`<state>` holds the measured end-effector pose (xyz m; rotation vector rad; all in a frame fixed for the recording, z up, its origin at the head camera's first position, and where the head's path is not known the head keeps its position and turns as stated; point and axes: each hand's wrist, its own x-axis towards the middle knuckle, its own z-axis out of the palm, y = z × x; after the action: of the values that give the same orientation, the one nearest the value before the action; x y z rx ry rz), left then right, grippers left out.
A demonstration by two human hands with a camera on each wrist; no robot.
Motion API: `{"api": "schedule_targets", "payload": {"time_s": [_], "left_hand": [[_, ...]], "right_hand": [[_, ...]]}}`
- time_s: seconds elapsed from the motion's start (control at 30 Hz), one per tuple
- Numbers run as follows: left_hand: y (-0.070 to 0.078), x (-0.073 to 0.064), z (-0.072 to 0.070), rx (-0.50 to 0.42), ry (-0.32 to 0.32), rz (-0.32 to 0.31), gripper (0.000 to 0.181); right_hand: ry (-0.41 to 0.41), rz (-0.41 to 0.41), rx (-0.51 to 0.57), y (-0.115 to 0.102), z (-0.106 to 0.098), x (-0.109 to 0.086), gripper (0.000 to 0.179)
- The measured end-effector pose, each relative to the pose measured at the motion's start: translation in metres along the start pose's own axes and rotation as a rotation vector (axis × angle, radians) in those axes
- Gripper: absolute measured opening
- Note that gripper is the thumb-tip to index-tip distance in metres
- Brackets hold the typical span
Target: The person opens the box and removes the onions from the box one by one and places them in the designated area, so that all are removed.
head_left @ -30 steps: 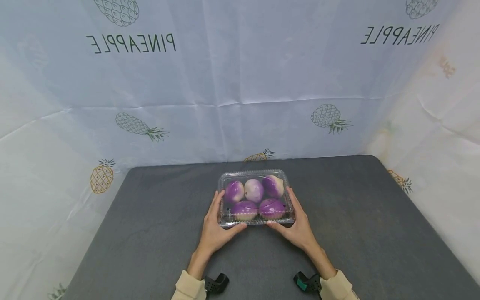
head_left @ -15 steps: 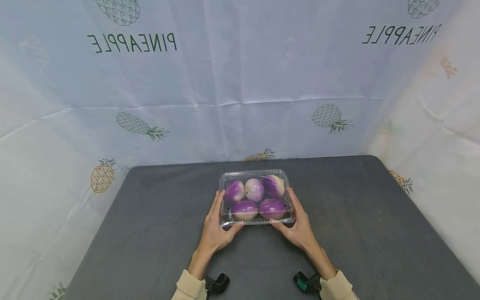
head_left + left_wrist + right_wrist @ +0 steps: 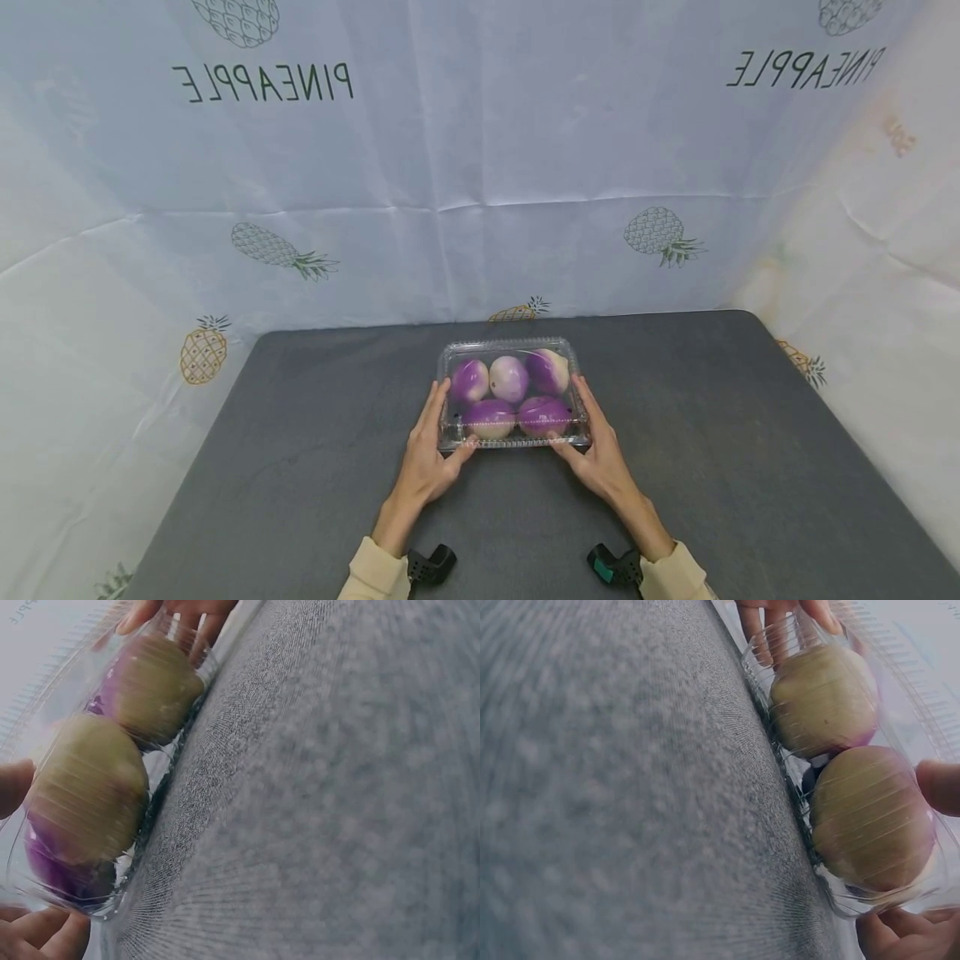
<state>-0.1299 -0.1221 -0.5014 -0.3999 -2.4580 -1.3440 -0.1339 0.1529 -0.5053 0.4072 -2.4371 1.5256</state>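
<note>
- Box (image 3: 513, 443), clear plastic, ribbed rim; on the dark grey surface (image 3: 300, 450), near its far edge.
- Five turnips (image 3: 509, 379) inside, glossy, purple shading to cream; three in the far row, two in the near row.
- Left hand (image 3: 427, 454): thumb and fingers spread around the box's left near corner, gripping it.
- Right hand (image 3: 602, 454): likewise gripping the right near corner.

Five purple-and-white turnips (image 3: 508, 380) are seen with one clear plastic box (image 3: 513, 442), one left hand (image 3: 426, 462), one right hand (image 3: 602, 460), two cream sleeves (image 3: 377, 571), two black wrist devices (image 3: 432, 566), one dark table (image 3: 315, 433) and two mirrored "PINEAPPLE" prints (image 3: 267, 83).
</note>
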Motion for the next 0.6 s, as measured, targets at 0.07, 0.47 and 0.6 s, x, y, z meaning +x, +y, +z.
{"api": "schedule_targets", "payload": {"time_s": [0.07, 0.47, 0.6], "left_hand": [[0.0007, -0.0007, -0.0009, -0.006, -0.011, -0.009, 0.085], [0.0046, -0.0034, -0.0045, -0.026, -0.074, -0.040, 0.056], [0.0054, -0.0034, -0.0072, -0.015, -0.102, -0.050, 0.055]], "right_hand": [[-0.007, 0.008, -0.002, -0.0008, -0.0007, -0.0004, 0.092], [-0.056, 0.007, 0.029, -0.0036, -0.0061, -0.0029, 0.080], [-0.074, 0.014, 0.020, -0.0050, -0.0071, -0.0040, 0.075]]}}
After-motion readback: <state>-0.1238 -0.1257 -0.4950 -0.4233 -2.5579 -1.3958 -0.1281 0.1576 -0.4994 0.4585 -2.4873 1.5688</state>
